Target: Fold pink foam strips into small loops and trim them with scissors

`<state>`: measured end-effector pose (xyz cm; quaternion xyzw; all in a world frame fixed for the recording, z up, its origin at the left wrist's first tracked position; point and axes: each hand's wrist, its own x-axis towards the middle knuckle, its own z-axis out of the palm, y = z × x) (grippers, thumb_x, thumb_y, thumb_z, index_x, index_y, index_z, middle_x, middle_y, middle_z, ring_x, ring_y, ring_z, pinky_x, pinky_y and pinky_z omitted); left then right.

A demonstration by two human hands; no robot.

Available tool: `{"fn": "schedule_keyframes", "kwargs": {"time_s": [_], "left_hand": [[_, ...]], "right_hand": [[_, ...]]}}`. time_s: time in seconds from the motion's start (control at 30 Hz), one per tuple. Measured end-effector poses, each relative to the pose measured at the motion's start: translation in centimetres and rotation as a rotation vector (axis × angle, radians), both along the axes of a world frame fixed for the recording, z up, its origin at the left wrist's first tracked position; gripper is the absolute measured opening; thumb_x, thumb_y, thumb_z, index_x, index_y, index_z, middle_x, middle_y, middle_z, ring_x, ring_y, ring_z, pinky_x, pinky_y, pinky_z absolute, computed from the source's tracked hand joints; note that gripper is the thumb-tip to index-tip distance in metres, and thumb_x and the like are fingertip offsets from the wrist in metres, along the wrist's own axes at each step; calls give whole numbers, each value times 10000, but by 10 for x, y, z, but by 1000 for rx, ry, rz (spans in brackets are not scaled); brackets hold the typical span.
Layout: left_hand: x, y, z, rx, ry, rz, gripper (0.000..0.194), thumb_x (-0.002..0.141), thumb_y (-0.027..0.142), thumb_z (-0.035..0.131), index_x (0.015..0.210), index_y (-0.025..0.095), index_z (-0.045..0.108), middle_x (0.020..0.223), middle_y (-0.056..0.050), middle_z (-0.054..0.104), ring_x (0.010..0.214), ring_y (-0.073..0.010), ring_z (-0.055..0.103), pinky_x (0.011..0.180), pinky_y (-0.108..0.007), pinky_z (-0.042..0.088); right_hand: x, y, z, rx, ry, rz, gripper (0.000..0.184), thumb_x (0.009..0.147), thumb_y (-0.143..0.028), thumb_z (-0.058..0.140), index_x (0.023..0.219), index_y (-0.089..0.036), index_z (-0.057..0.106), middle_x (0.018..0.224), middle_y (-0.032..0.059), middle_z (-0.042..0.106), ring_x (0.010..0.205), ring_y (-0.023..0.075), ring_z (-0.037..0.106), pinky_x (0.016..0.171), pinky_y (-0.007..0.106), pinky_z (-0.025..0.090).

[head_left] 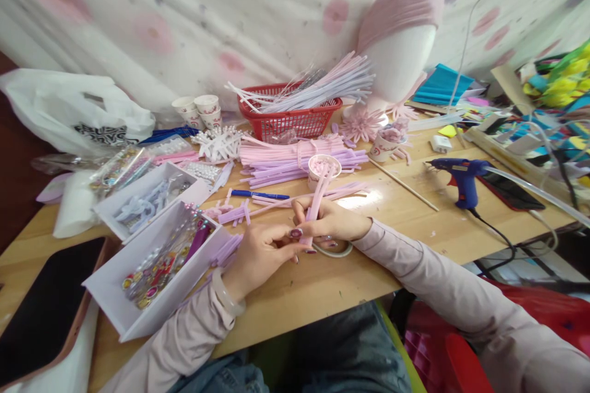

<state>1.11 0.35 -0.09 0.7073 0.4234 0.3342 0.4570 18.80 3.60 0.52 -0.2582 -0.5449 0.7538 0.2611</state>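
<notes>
Several pink pipe cleaners point(318, 198) are gathered side by side in a small bunch, pinched between both hands above the front of the table. My left hand point(267, 249) grips the lower end with thumb and fingers. Around the middle of the bunch, my right hand point(329, 221) is closed. The far ends reach up over a paper cup point(324, 173) with pink pieces inside. A roll of tape point(338, 252) lies on the table, partly hidden under my right hand. Bundles of pink pipe cleaners point(286, 153) and purple pipe cleaners point(271, 177) lie behind.
White boxes of beads and trinkets point(131, 304) stand at left beside a phone point(50, 307). A red basket point(295, 126) holds more pipe cleaners at the back. To the right lie a wooden stick point(405, 185), a blue glue gun point(463, 178) with its cord, and another phone point(514, 190).
</notes>
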Motion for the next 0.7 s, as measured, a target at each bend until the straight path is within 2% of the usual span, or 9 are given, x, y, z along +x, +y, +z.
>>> {"fn": "schedule_keyframes", "kwargs": {"time_s": [0.3, 0.43, 0.57, 0.7], "left_hand": [[1, -1, 6, -314, -162, -104, 167, 677, 299, 710, 765, 160, 680, 537, -17, 671, 475, -146, 616, 481, -223, 474], [1, 1, 7, -389, -201, -157, 208, 748, 330, 633, 711, 129, 669, 533, -43, 671, 441, -132, 580, 469, -231, 467], [1, 3, 8, -446, -211, -188, 251, 750, 344, 633, 649, 116, 665, 490, -37, 651, 441, -129, 572, 493, -236, 471], [2, 5, 7, -514, -250, -193, 229, 743, 335, 654, 712, 110, 673, 462, -14, 639, 417, -109, 561, 473, -206, 447]], "right_hand": [[-2, 0, 3, 31, 7, -72, 339, 712, -270, 703, 664, -168, 383, 485, -93, 528, 275, 14, 397, 240, 93, 281], [-3, -1, 0, 75, 11, -92, 330, 707, -283, 704, 677, -166, 396, 470, -106, 496, 281, 6, 377, 261, 97, 305], [-5, -3, -1, 110, -17, -125, 329, 700, -291, 707, 678, -166, 403, 472, -96, 510, 292, 13, 385, 260, 97, 280], [-5, -2, 5, 104, -16, -220, 331, 707, -290, 701, 666, -168, 397, 450, -96, 506, 280, 11, 362, 253, 94, 240]]}}
